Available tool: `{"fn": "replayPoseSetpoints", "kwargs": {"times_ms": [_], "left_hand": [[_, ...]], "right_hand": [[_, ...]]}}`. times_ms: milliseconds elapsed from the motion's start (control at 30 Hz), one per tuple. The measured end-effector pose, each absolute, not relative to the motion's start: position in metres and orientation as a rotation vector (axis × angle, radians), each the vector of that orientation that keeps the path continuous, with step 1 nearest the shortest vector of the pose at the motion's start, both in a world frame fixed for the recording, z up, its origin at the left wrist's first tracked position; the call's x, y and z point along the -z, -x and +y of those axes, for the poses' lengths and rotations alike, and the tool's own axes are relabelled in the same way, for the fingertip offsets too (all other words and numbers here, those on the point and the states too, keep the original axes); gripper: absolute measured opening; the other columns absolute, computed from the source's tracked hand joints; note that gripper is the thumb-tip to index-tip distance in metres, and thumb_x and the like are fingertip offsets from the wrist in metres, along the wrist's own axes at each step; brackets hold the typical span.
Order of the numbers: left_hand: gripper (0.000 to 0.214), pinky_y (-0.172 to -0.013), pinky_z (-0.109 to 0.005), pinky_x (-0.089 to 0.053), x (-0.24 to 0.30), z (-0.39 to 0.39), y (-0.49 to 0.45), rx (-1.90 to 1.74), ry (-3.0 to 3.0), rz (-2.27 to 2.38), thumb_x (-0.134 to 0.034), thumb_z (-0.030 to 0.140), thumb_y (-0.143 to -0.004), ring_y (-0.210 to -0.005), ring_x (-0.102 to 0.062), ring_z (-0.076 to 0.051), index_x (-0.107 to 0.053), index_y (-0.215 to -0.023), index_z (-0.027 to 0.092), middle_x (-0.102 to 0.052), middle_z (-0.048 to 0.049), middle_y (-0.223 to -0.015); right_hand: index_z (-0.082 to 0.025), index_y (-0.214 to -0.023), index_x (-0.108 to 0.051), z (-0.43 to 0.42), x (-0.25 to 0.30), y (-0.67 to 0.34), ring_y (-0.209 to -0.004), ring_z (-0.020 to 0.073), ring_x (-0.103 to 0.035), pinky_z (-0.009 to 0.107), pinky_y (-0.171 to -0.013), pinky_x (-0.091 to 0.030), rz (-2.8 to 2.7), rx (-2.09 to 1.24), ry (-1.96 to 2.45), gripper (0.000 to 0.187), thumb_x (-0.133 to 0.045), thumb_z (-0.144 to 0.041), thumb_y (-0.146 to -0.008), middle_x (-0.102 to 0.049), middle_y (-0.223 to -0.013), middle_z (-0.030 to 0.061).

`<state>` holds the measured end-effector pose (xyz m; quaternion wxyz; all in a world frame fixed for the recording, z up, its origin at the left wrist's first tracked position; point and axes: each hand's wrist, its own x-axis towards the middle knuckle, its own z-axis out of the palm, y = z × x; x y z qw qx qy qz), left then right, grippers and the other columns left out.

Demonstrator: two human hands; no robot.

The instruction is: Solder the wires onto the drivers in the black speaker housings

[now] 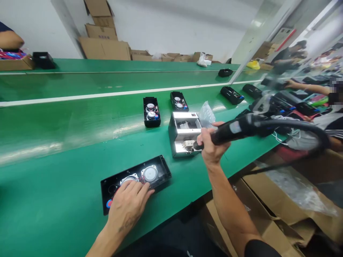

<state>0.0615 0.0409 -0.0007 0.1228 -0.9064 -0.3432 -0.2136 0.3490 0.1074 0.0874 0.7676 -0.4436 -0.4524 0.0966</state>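
Note:
My left hand (pixel 128 205) lies with fingers spread on a black speaker housing (pixel 160 167) at the near edge of the green belt. The housing holds two round silver speaker drivers (pixel 149 174); my fingertips touch them. My right hand (pixel 211 142) is closed round a black electric screwdriver (pixel 235 129) with a thick black cable (pixel 305 125) running off to the right. The tool's tip sits at the front of a shiny metal screw-feeder box (pixel 182 132) standing on the belt.
Two more open speaker housings (pixel 151 111) (pixel 179 101) lie farther along the green conveyor belt (pixel 53 200), with others (pixel 232 95) to the right. A clear plastic bag (pixel 205 113) sits behind the metal box. Cardboard boxes (pixel 284 200) stand below right. Other people work at right and far left.

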Motion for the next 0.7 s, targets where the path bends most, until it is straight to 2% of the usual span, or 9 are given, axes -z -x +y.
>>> {"fn": "replayPoseSetpoints", "kwargs": {"times_ms": [133,333,467,700], "left_hand": [[0.023,-0.078,-0.039,-0.041,0.001,0.039,-0.064,0.544,2.621,-1.028,-0.055,0.034,-0.104,-0.072,-0.055,-0.021,-0.071,-0.098,0.018,-0.061,-0.0023,-0.075],[0.032,-0.076,-0.039,-0.039,-0.002,0.040,-0.069,0.502,2.629,-1.113,-0.055,0.041,-0.104,-0.072,-0.053,-0.022,-0.064,-0.081,0.021,-0.058,-0.0025,-0.074],[0.031,-0.076,-0.039,-0.039,-0.003,0.040,-0.070,0.497,2.664,-1.135,-0.055,0.041,-0.104,-0.073,-0.053,-0.022,-0.063,-0.081,0.021,-0.059,-0.0023,-0.075],[0.029,-0.076,-0.039,-0.039,-0.006,0.040,-0.070,0.544,2.689,-1.151,-0.055,0.039,-0.104,-0.073,-0.053,-0.021,-0.064,-0.082,0.021,-0.059,-0.0018,-0.075]], "right_hand": [[-0.022,-0.101,-0.056,0.114,-0.080,-0.349,-0.040,0.0086,-0.049,0.026,-0.046,-0.043,-1.082,-0.321,1.019,0.027,-0.077,-0.024,-0.084,-0.056,-0.054,-0.0124],[-0.025,-0.114,-0.055,0.081,-0.095,-0.321,-0.038,0.0074,-0.044,0.024,-0.042,-0.040,-1.068,-0.674,0.873,0.033,-0.074,-0.021,-0.087,-0.050,-0.054,-0.0140],[-0.029,-0.118,-0.052,0.058,-0.095,-0.285,-0.038,0.0061,-0.039,0.021,-0.041,-0.039,-1.053,-0.818,0.655,0.030,-0.066,-0.020,-0.094,-0.046,-0.056,-0.0135],[-0.031,-0.121,-0.053,0.054,-0.074,-0.244,-0.041,0.0064,-0.044,0.021,-0.043,-0.042,-1.105,-1.008,0.585,0.030,-0.065,-0.020,-0.096,-0.049,-0.060,-0.0127]]}}
